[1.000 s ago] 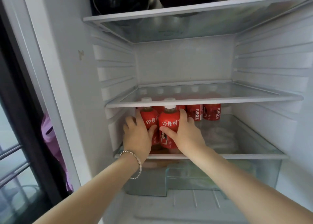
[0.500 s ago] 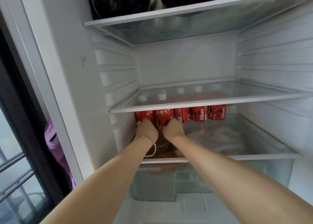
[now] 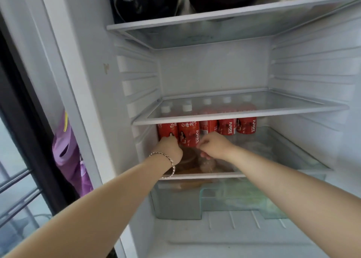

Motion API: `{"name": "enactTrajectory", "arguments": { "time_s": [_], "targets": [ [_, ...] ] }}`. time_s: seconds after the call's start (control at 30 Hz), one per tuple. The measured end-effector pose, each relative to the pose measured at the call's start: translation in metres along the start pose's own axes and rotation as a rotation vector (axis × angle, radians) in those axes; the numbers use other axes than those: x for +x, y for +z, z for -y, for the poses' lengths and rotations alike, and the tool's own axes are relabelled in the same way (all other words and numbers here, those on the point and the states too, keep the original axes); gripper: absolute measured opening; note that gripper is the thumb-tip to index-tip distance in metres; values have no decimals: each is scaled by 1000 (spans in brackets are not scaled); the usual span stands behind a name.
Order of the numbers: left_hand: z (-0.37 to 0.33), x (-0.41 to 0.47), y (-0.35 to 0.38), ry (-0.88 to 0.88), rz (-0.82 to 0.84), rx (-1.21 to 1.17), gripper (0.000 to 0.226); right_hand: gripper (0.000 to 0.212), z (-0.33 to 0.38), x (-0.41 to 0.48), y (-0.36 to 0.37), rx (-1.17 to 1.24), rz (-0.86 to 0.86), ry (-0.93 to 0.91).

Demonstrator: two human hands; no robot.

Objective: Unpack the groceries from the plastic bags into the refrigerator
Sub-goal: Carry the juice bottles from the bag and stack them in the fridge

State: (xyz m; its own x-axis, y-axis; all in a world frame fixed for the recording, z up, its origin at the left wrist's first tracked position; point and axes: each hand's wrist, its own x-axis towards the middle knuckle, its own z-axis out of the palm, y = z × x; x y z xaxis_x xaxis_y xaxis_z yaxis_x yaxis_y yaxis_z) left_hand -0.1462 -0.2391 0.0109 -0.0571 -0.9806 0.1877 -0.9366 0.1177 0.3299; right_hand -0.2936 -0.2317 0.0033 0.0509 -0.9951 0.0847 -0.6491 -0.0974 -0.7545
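Red bottles (image 3: 188,133) just behind left hand (image 3: 172,150), right hand (image 3: 214,145).

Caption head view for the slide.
Left hand and right hand at the two leftmost of five red juice bottles on the lower fridge shelf.

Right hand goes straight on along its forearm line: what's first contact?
Most likely the second red bottle from the left: the right hand aims at its label, fingers curled just short of it. Depth is unclear, so they may already touch.

Purple fabric item (image 3: 68,156) hanging beside dark frame (image 3: 21,93), metal bars (image 3: 15,179) lower left
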Motion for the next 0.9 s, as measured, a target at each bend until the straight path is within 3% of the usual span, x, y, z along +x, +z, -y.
{"name": "enactTrajectory", "arguments": {
  "time_s": [0.07,0.17,0.23,0.3,0.53,0.7,0.9],
  "targets": [
    [3,-24,-8,-6,-16,-29,22,16,7,-14,1,-84,39,-63],
    [6,-66,-17,-41,180,-143,15,16,23,-38,5,-174,112,-181],
    [15,-102,-21,-166,341,-280,18,15,34,-55,13,-232,129,-313],
    [31,-146,-24,-303,381,-288,23,13,46,-78,26,-239,162,-438],
    [97,-320,-36,-683,156,207,29,12,93,-204,109,-385,534,-832],
    [114,-492,-51,-993,70,274,28,21,137,-337,177,-504,802,-1104],
    [101,-721,-63,-1388,-169,182,24,18,177,-530,230,-481,950,-1408]
  ]
}}
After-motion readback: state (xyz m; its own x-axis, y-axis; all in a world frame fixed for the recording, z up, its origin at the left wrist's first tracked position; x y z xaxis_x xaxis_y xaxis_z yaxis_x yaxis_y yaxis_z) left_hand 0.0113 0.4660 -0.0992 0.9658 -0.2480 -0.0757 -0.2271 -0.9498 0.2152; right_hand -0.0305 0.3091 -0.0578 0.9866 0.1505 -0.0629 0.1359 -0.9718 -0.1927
